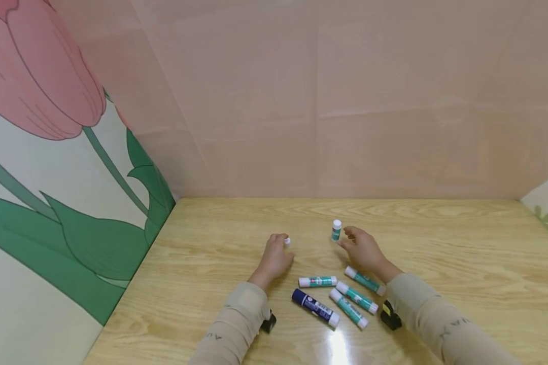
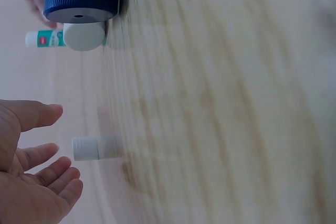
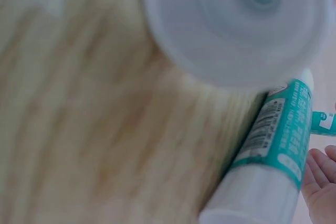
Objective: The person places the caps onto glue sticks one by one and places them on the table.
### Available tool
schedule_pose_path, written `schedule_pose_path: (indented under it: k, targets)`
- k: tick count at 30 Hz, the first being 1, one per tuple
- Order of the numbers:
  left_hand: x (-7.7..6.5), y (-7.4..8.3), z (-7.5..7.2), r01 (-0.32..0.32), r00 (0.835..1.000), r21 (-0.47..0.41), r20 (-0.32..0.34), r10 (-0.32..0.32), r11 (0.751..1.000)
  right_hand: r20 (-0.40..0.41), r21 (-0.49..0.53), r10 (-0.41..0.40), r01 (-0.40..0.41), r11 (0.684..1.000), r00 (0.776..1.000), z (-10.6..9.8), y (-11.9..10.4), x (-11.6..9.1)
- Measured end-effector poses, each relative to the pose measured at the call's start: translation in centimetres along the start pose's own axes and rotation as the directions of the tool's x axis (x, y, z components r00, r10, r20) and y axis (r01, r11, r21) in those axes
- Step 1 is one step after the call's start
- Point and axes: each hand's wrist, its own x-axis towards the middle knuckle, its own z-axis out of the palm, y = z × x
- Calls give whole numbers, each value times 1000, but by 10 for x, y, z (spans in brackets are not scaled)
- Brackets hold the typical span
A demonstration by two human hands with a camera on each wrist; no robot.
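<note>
My left hand [image 1: 276, 256] is beside a small white cap [image 1: 287, 241] that stands on the table. In the left wrist view that hand [image 2: 34, 179] has its thumb and fingers spread, with a gap between them and the cap [image 2: 85, 149]. A teal and white glue stick [image 1: 336, 230] stands upright farther right. My right hand [image 1: 364, 248] is just right of this glue stick, fingers loosely bent; whether a fingertip touches it I cannot tell. Part of the right hand [image 3: 321, 184] shows at the right wrist view's edge, holding nothing visible there.
Nearer my body lie several teal and white glue sticks [image 1: 317, 282] and a larger dark blue one [image 1: 315, 307]. One teal stick [image 1: 364, 281] lies by my right forearm. The wooden table [image 1: 201, 223] meets a pinkish covering [image 1: 255, 126] at the back and a tulip-patterned panel [image 1: 73, 203] at left.
</note>
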Motion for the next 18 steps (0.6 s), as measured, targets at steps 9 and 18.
schedule_pose_path:
  k: [9, 18]
  targets:
    - [1, 0, 0, -30, 1000, 25, 8, 30, 999, 5, -15, -13, 13, 1000, 1000, -3, -2, 4]
    - [6, 2, 2, -50, 998, 39, 32, 49, 998, 19, -8, 7, -7, 1000, 1000, -4, -2, 8]
